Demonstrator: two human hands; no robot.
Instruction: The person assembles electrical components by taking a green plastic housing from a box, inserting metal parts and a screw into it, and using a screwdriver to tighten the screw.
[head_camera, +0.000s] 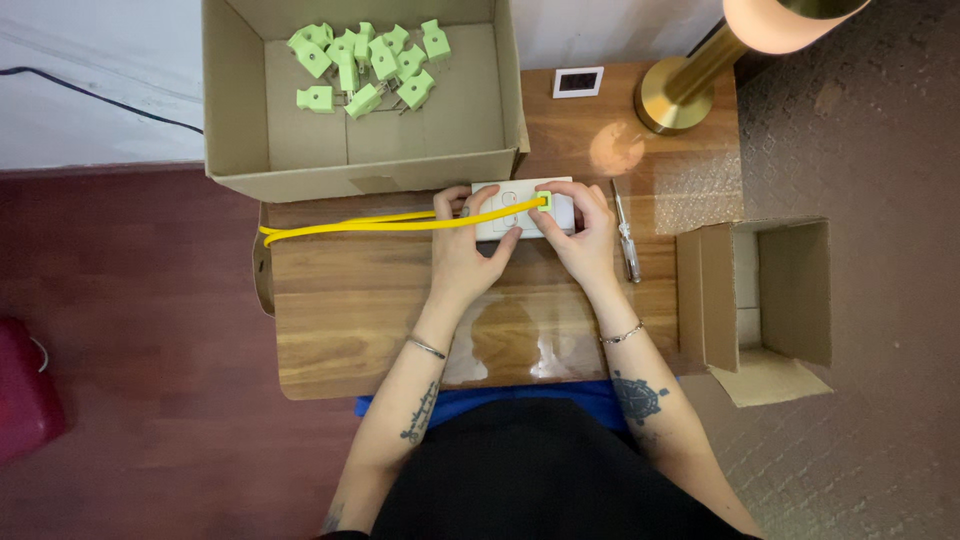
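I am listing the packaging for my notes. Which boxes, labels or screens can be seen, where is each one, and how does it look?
Large cardboard box: far edge of the wooden table, open, brown, with light green plastic parts inside.
Small cardboard box: on the floor right of the table, open, brown, flaps out.
Small card: far side of the table beside the brass lamp base, white frame around a dark square.

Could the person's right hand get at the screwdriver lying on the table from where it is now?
Probably yes: the screwdriver lies on bare wood just beside the right hand, with nothing between them, though that hand is now on the white switch plate.
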